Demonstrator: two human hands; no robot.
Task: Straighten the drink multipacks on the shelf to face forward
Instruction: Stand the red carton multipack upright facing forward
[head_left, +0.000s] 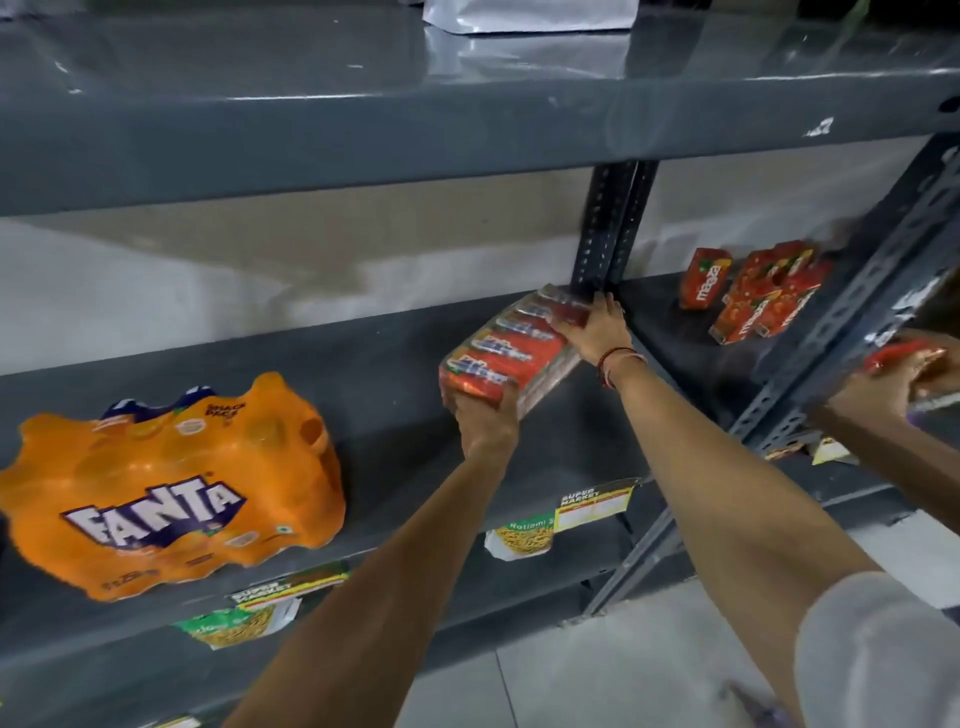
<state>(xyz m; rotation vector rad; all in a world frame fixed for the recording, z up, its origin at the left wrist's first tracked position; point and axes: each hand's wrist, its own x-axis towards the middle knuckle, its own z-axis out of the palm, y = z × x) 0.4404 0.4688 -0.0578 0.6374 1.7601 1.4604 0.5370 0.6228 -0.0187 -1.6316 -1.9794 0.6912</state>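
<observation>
A red shrink-wrapped multipack of small drink cartons (511, 345) lies angled on the grey metal shelf (395, 395), its long side running toward the back right. My left hand (485, 415) grips its near end. My right hand (595, 325) presses on its far end, beside the upright post. An orange Fanta multipack (171, 488) sits at the shelf's left front, tilted and turned slightly. On the neighbouring shelf to the right stand red Maaza carton packs (758, 293), leaning unevenly.
A slotted upright post (610, 228) divides the two shelf bays, and a diagonal brace (841, 322) crosses the right bay. Another person's hand (893, 384) holds a red packet at the far right. Price tags (595, 504) hang from the shelf edge. An upper shelf (363, 130) overhangs.
</observation>
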